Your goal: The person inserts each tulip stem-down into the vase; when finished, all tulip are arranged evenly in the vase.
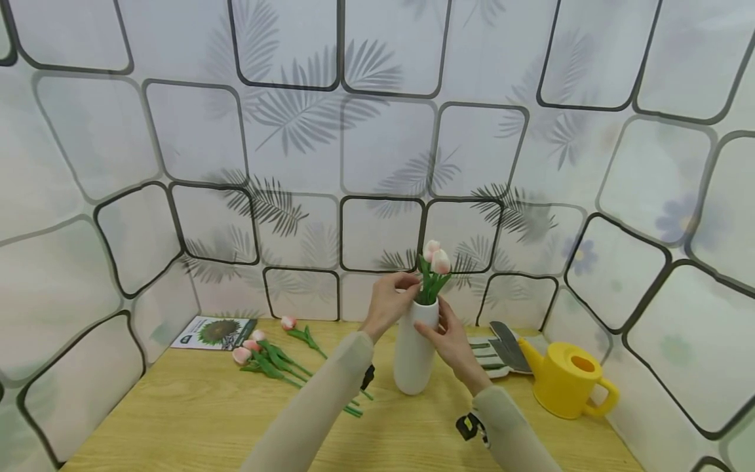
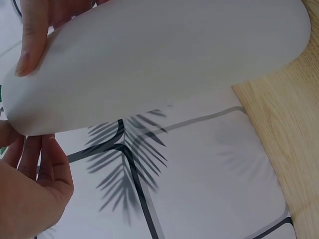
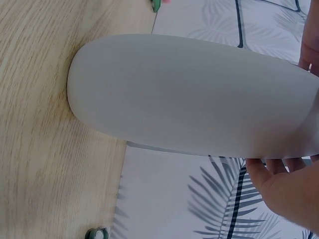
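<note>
A tall white vase (image 1: 413,357) stands upright on the table, with pink-and-white artificial tulips (image 1: 440,262) rising from its mouth. My left hand (image 1: 392,298) is at the left of the rim, its curled fingers and thumb pinching at the green stems just above the opening. The left wrist view has this hand (image 2: 35,199) beside the vase's top end, the stems mostly hidden. My right hand (image 1: 448,334) grips the upper right side of the vase, thumb in front and fingers behind. In the right wrist view, the right hand's fingers (image 3: 274,167) press against the white wall.
Several more tulips (image 1: 271,357) lie on the wooden table (image 1: 194,406) at left, near a flat packet with a sunflower picture (image 1: 215,332). Right of the vase are gloves (image 1: 483,354), a dark trowel (image 1: 510,347) and a yellow watering can (image 1: 566,383). A patterned backdrop (image 1: 383,151) encloses the table.
</note>
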{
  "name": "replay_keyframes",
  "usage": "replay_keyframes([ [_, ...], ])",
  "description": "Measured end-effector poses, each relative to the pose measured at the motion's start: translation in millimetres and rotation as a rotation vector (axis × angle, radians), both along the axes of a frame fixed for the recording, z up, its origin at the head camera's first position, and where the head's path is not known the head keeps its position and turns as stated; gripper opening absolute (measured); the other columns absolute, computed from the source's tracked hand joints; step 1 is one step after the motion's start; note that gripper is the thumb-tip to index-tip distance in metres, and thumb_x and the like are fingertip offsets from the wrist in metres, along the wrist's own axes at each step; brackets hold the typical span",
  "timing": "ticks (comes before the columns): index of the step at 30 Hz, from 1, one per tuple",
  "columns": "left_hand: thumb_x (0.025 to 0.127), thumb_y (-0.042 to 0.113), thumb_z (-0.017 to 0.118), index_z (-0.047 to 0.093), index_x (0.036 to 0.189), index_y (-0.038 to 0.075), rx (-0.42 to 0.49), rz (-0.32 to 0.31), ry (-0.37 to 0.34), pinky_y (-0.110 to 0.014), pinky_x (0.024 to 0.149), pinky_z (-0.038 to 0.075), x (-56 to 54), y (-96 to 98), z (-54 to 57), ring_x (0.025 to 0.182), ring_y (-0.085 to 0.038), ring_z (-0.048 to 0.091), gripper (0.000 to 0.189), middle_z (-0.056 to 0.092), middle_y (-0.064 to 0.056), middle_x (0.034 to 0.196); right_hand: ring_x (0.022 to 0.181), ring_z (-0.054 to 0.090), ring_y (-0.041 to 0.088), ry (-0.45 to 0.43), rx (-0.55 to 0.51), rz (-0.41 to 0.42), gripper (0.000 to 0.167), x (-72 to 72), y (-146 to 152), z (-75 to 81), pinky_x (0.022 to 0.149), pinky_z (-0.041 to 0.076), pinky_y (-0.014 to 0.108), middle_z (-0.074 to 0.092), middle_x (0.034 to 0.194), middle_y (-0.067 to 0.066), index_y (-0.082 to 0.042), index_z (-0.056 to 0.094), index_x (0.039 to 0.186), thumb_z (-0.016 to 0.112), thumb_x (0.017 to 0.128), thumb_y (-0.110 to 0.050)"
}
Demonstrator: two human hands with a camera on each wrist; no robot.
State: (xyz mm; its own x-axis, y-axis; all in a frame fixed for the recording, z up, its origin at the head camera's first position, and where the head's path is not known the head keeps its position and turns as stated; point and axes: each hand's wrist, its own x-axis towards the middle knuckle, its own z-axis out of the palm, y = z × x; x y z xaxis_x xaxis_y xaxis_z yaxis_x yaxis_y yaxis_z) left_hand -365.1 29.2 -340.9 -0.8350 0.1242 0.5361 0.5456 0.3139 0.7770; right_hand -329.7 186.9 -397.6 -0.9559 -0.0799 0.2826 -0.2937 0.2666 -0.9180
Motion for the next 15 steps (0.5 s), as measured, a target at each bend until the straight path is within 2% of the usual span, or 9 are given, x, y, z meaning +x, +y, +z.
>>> replay_keyframes([
  [9,0.093,0.015,0.068,0.074,0.107,0.009,0.000,-0.020,0.017,-0.033,0.084,0.056,-0.7,-21.2,-6.3,0.093,-0.018,0.069,0.016,0.075,-0.004,0.101,0.141,0.039,0.037,-0.014,0.006,-0.009,0.084,0.1,-1.9,0.1,0.112,0.036,0.058,0.034,0.156,0.009,-0.023,0.021,0.157,0.071,0.091,-0.034],
  [11,0.093,0.016,0.068,0.073,0.108,0.011,0.013,-0.027,0.002,-0.031,0.081,0.057,-0.8,-27.5,-9.0,0.091,-0.017,0.069,0.016,0.075,-0.004,0.101,0.140,0.039,0.037,-0.012,0.002,-0.008,0.083,0.1,-2.2,0.3,0.112,0.036,0.058,0.035,0.156,0.010,-0.023,0.021,0.157,0.071,0.091,-0.033],
  [15,0.094,0.016,0.067,0.072,0.108,0.008,0.085,-0.081,-0.061,-0.032,0.072,0.058,-1.9,-43.1,-17.0,0.084,-0.017,0.070,0.017,0.075,-0.009,0.096,0.140,0.039,0.038,0.000,-0.004,-0.014,0.082,0.3,-1.9,0.7,0.112,0.036,0.058,0.036,0.155,0.012,-0.020,0.021,0.157,0.070,0.092,-0.029],
])
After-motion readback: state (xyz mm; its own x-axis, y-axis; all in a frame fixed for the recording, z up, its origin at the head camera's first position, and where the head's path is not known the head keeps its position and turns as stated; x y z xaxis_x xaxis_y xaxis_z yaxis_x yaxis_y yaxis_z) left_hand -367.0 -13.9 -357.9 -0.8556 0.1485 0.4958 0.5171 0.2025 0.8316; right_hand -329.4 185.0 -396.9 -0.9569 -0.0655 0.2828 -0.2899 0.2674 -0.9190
